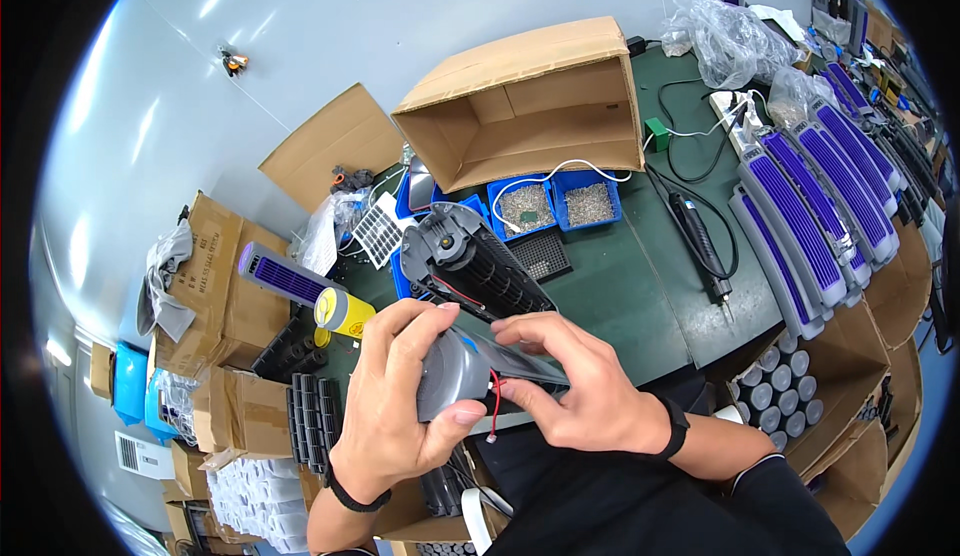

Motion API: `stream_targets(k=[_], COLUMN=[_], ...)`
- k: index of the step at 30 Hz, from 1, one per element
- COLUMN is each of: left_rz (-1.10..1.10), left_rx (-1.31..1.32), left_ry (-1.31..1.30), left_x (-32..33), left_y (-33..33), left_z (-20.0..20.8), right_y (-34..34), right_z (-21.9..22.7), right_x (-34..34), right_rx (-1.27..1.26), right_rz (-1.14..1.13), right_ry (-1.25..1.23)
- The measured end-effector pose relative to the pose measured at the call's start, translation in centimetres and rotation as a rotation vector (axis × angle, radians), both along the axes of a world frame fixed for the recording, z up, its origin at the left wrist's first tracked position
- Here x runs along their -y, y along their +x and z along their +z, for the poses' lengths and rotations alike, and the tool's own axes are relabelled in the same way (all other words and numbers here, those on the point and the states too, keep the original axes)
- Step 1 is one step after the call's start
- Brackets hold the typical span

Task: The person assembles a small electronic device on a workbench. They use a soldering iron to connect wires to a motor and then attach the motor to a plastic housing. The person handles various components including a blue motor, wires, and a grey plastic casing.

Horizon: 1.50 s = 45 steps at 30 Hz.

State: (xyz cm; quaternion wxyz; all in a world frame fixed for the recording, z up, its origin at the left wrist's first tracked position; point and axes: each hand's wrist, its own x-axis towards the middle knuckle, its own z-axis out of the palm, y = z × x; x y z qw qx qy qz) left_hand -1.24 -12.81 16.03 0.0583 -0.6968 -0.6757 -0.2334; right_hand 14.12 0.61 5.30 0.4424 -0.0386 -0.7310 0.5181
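Observation:
Between my two hands is a grey plastic housing (pixel 452 374) with a rounded end, held tilted near the table's front edge. My left hand (pixel 390 406) wraps round its rounded end, thumb below. From the other side my right hand (pixel 595 386) grips the housing, its thumb beside a short red wire (pixel 495 411) that hangs from the opening. Just beyond my fingers lies a black slatted fan frame (pixel 480 266) with a round end. The inside of the housing is mostly hidden by my right hand.
Blue bins of small screws (pixel 588 205) stand before an open cardboard box (pixel 540 106). An electric screwdriver (pixel 698 241) lies on the green table (pixel 640 306). Grey-and-purple fan units (pixel 800 216) line the right side; a yellow container (pixel 345 312) stands left. A box of grey cylinders (pixel 778 396) sits lower right.

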Motion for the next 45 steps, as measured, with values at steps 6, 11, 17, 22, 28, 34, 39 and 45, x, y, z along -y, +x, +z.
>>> stream_targets(k=[6,11,17,22,28,34,39,45], left_rz=[0.005,0.027,-0.008,-0.030,-0.026,0.021,0.044,0.044], left_rx=[0.097,0.151,0.149,0.081,-0.045,-0.075,-0.073,-0.149], left_ry=[0.001,0.016,-0.012,-0.031,-0.044,-0.064,-0.120,-0.187], left_x=[0.1,0.5,0.6,0.6,0.4,0.5,0.3,0.3], left_y=[-0.1,-0.2,-0.9,-1.1,-0.9,0.2,0.5,0.6], left_z=[0.2,-0.4,-0.3,-0.1,0.0,0.0,0.3,0.5], right_y=[-0.5,-1.0,-1.0,-0.9,-1.0,-0.9,-0.9,-0.8], right_z=[1.2,0.7,0.3,0.4,0.4,0.2,0.1,-0.2], right_x=[0.3,1.1,1.7,1.4,1.3,1.4,1.3,0.8], right_rx=[-0.199,-0.269,-0.286,-0.304,-0.304,-0.261,-0.262,-0.279], right_rz=[-0.089,-0.221,-0.230,-0.231,-0.238,-0.237,-0.241,-0.181], right_ry=[0.143,0.193,0.148,0.141,0.125,0.123,0.125,0.072])
